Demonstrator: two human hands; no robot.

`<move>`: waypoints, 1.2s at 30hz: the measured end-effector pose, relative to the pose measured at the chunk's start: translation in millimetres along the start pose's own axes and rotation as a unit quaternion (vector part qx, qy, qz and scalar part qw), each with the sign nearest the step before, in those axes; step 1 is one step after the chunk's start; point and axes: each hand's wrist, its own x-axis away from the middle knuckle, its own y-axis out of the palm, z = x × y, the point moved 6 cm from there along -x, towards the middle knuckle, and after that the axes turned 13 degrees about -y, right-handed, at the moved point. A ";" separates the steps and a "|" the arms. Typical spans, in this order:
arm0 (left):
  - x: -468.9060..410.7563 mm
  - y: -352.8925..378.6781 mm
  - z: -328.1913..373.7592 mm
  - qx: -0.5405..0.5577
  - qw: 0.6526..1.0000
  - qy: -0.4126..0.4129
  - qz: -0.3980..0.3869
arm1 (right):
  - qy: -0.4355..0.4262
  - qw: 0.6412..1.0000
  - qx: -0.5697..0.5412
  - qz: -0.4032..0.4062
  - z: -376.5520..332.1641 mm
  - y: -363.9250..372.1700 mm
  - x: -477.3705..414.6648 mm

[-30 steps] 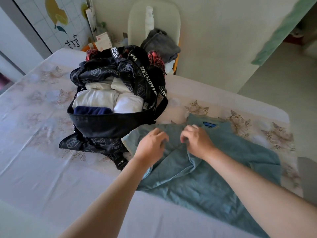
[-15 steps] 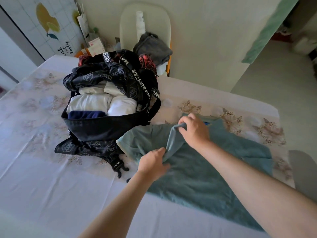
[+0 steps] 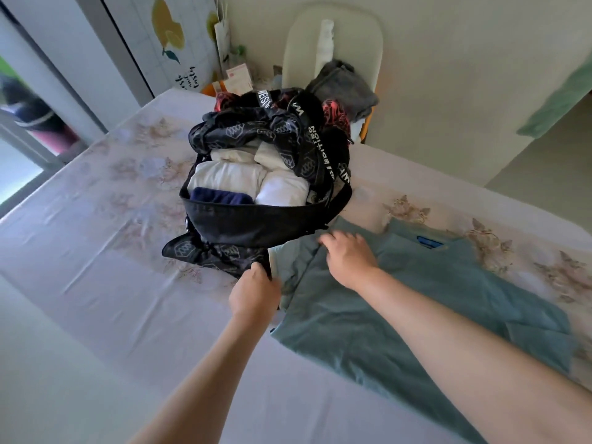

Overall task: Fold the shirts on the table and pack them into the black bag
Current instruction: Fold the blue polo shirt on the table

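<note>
On the table [image 3: 96, 299], just right of the black bag [image 3: 256, 225], the teal shirt [image 3: 416, 299] lay mostly flat. My right hand [image 3: 349, 259] pressed it, fingers spread. My left hand [image 3: 254, 293] curled at its edge beside the bag; whether it gripped cloth, I could not tell. Folded shirts [image 3: 230, 177], white and navy, already filled the bag; by my judgement this one remained to fold and pack.

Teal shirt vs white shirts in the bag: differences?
The teal shirt lies mostly spread on the table beside the bag; the white shirts sit folded into compact bundles inside it. The teal shirt is under the right hand; the white shirts are untouched. Colours differ: teal against white. Both are soft cloth garments.
</note>
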 end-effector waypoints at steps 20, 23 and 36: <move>19.7 -25.7 28.5 0.134 0.983 0.114 0.051 | 0.040 0.934 -0.340 0.100 1.5 -54.1 -1.7; 32.9 -26.6 30.9 0.129 0.958 0.246 0.075 | 0.051 0.952 -0.287 0.094 9.3 -44.2 17.3; 40.6 30.3 23.4 0.041 0.966 0.238 -0.091 | -0.142 0.986 0.086 0.015 -31.5 1.8 42.5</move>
